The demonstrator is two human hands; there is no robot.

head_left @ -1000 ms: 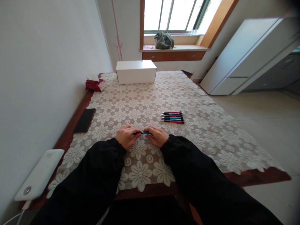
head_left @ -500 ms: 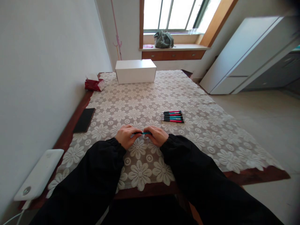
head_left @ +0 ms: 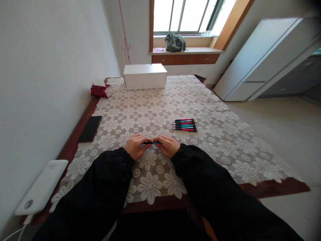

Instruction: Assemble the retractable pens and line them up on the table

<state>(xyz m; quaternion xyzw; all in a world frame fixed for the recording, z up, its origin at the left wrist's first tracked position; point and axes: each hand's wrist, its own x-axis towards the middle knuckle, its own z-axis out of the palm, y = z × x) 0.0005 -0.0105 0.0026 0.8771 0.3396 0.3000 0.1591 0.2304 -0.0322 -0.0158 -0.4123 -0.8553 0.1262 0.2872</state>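
Left hand (head_left: pixel 134 146): its grip pinched the left end of a teal pen (head_left: pixel 152 143).
Right hand (head_left: pixel 167 146): its grip closed on the pen's right end.
Pen: level, just above the table (head_left: pixel 225 140), near edge.
Pen row (head_left: pixel 185 125): far right of the hands.

Far ahead of me sits a white box (head_left: pixel 145 76), a red tissue pack (head_left: pixel 101 90) at far left, a black phone (head_left: pixel 90 129) left, a white power bank (head_left: pixel 41 191) near left, a grey bag (head_left: pixel 175 43) on the windowsill.
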